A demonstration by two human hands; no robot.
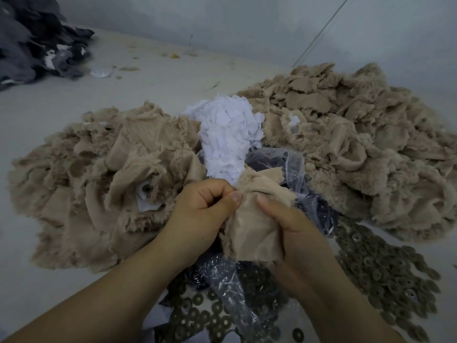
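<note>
Dim, flat, cool light, no hard shadows; faint shade under my left hand (pixel 202 209). Small glints on the clear plastic bag (pixel 294 165). Wide-angle bends the edges; dark fabric pile (pixel 29 45) top left is smeared, soft.

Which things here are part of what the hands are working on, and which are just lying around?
In hand: beige cloth piece, pinched by the left hand and gripped by the right hand.
Lying about: left beige pile, right beige pile, white scraps, clear plastic bag, brown discs, dark cloth heap.
</note>
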